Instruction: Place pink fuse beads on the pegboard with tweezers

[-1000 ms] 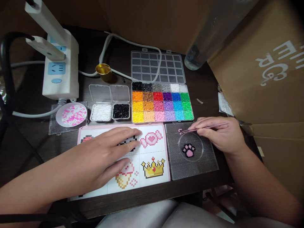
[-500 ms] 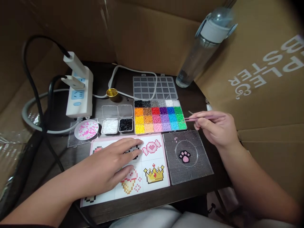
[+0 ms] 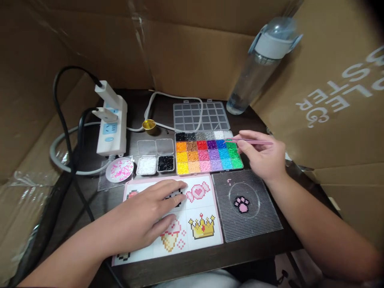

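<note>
My left hand (image 3: 153, 212) lies flat with fingers spread on a printed pattern sheet (image 3: 204, 208), covering some of its pixel pictures; a crown and a candy show at its right. Pink tweezers (image 3: 255, 142) are pinched in my right hand (image 3: 265, 154), their tips over the bead box (image 3: 208, 152) near the blue and green compartments. Whether a bead sits between the tips is too small to tell. Right of the sheet lies a clear pegboard (image 3: 264, 224) bearing a black and pink paw of beads (image 3: 241, 205) and a few pink beads at its upper left.
Behind the bead box lies its open lid (image 3: 223, 116), with a water bottle (image 3: 255, 76) at its right. Small boxes of white beads (image 3: 147, 165) and black beads (image 3: 165, 163) stand left, beside a dish of pink beads (image 3: 120, 170). A gold cup (image 3: 149, 127) and power strip (image 3: 120, 128) sit farther back.
My right hand with the tweezers has moved up and left across the bead box, from the green column toward the blue compartment. The whole view has shifted slightly. My left hand stays on the sheet.
</note>
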The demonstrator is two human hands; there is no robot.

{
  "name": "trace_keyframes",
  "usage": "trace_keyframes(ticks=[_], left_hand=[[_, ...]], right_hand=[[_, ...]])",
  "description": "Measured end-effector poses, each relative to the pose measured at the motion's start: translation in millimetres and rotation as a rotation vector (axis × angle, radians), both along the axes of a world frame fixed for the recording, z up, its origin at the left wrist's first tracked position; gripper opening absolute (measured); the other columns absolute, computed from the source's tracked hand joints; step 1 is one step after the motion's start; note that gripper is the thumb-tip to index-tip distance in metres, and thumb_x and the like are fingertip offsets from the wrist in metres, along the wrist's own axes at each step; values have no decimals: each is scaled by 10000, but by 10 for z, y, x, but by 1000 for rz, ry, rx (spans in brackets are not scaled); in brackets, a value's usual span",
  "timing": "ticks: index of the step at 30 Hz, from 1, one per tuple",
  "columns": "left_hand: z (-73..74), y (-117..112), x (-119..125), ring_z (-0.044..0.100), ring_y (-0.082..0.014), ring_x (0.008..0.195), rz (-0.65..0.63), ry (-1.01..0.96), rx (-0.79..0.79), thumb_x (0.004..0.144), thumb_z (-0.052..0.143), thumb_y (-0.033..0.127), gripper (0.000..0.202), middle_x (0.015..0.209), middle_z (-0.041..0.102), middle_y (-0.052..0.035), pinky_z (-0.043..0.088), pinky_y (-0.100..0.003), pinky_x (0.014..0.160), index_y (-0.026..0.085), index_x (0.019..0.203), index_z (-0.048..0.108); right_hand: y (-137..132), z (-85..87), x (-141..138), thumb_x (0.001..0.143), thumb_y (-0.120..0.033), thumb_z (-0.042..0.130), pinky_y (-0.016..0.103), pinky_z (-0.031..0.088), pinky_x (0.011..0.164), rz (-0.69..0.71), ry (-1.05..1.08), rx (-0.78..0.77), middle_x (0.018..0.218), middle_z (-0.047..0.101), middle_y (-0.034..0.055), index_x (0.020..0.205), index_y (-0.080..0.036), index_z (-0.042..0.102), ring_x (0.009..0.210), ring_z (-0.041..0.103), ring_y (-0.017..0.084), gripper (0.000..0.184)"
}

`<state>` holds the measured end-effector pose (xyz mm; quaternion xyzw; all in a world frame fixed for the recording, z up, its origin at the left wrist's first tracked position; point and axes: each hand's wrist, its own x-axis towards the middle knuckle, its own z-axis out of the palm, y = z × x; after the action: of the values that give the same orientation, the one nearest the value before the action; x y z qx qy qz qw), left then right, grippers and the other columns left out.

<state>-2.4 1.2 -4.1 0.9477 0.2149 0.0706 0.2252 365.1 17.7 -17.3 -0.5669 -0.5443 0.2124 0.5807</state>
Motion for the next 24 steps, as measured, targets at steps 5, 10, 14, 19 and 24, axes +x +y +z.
trace_keyframes(ticks=[5,10,14,19,24], left_hand=[[62,-22,58,625,-386,1558,0,1,-81,1102,617,229,418,1666,655,-180,569,-557,1294,203,1505,725],[91,-29,79,624,-388,1557,-7,20,-80,1127,575,238,414,1658,656,-202,573,-577,1288,177,1513,712],[92,-25,75,622,-385,1559,-27,46,-46,1142,552,253,413,1668,646,-205,570,-569,1290,155,1514,703],[91,-18,85,625,-377,1556,-25,47,-47,1137,553,252,398,1656,655,-198,573,-549,1287,163,1492,710],[92,-13,84,626,-367,1554,-10,28,-71,1127,582,243,401,1649,662,-189,562,-540,1296,193,1503,709]], right_hand=[[-69,1,32,906,-291,957,461,767,793,-55,-23,56,974,909,65,1043,-263,865,816,886,272,167],[-104,58,3,910,-340,965,548,757,809,-66,-14,62,996,899,80,1032,-283,871,846,881,320,164],[-87,49,6,887,-316,969,523,745,766,-71,8,87,965,894,77,1025,-272,862,774,854,287,180],[-40,40,20,820,-216,923,376,646,565,-104,47,110,876,886,74,1025,-208,828,587,750,205,226],[-29,52,43,819,-257,940,345,607,538,-92,64,124,863,873,66,1072,-224,744,544,715,182,322]])
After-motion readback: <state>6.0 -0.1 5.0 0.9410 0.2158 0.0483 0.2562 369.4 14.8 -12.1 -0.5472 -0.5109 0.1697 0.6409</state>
